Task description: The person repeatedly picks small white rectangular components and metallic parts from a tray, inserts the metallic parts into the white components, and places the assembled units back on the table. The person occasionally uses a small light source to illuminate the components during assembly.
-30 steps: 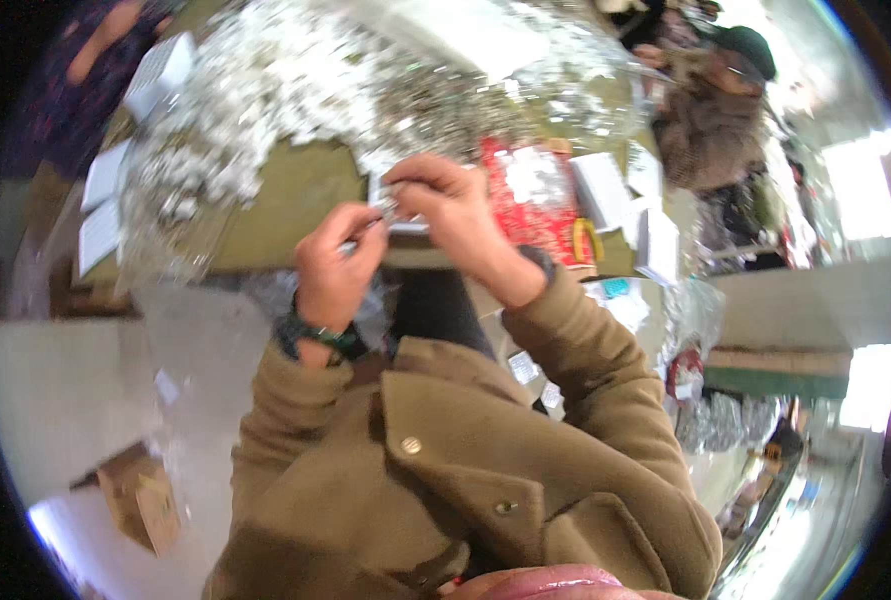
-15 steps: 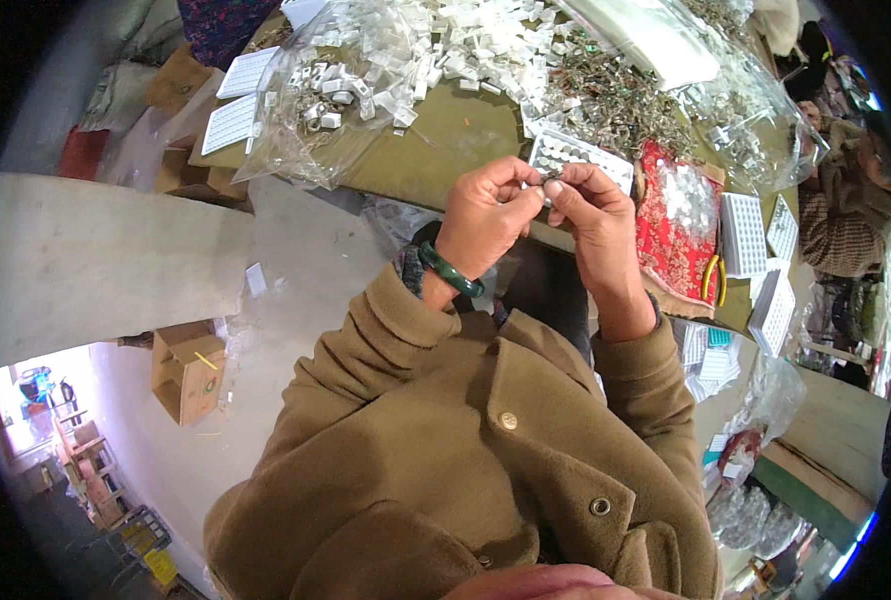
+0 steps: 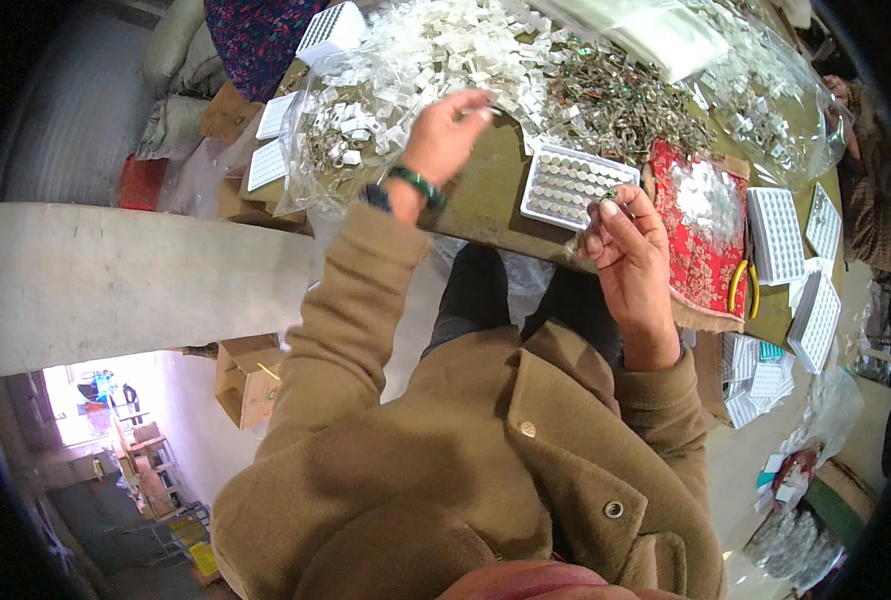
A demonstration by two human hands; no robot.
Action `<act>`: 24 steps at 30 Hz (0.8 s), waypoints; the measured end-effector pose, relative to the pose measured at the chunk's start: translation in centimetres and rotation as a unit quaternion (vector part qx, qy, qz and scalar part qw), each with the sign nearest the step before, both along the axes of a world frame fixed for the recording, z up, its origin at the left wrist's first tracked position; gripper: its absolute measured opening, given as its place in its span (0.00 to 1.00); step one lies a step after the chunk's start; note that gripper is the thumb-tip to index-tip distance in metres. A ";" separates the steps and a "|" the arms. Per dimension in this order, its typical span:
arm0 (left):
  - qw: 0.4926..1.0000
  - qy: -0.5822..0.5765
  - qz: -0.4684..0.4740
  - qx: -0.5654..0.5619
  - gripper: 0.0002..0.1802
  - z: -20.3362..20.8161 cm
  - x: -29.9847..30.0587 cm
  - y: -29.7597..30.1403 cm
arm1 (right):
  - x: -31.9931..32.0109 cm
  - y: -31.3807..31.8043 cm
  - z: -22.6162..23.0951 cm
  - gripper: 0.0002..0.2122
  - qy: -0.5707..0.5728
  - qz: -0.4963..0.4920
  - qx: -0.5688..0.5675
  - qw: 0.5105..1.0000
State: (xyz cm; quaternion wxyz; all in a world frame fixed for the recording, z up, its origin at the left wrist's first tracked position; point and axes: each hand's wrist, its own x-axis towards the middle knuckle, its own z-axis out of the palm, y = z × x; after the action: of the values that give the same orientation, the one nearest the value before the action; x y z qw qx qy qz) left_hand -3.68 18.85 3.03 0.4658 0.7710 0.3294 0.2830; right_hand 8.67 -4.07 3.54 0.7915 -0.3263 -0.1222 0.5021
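My right hand (image 3: 630, 245) is closed, thumb against fingertips, on a small dark metal piece too small to make out fully. Just left of it on the table lies a white tray (image 3: 527, 203) holding rows of round, silvery disc-shaped pieces. My left hand (image 3: 443, 142), with a dark green bangle at the wrist, is over the table near a heap of white plastic pieces (image 3: 455, 50). Its fingertips are smeared by motion, and whether anything is between them I cannot tell. Beyond the tray spreads a pile of small metal parts (image 3: 620, 95).
On the right a red patterned cloth (image 3: 680, 265) bears clear pieces, beside yellow-handled pliers (image 3: 743, 285) and white gridded trays (image 3: 773, 235). Clear plastic sheeting (image 3: 310, 140) lies at the table's left. A cardboard box (image 3: 245, 385) stands on the floor.
My hands, together over the tray before, have parted. The left has moved left and away toward the white pieces; the right has drawn back slightly to the right with the small metal piece.
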 end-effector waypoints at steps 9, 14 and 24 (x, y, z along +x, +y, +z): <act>0.927 0.227 0.042 0.296 0.22 -3.7 2.5 4.5 | 0.4 -0.9 -0.8 0.03 -0.014 -0.004 -0.016 1.000; 0.929 0.203 0.018 0.310 0.17 -3.0 -0.2 1.7 | 0.3 -0.7 -1.5 0.04 -0.050 0.006 -0.045 0.998; 0.964 0.033 0.063 0.258 0.09 -2.1 -2.8 0.6 | -0.8 -0.1 -2.1 0.04 -0.054 0.038 -0.025 0.997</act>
State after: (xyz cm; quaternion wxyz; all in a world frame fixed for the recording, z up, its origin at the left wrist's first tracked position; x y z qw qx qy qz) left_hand -6.51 19.42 0.91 0.2215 0.8514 0.3084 0.3619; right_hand 7.87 -4.14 1.45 0.7556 -0.3680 -0.1642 0.5164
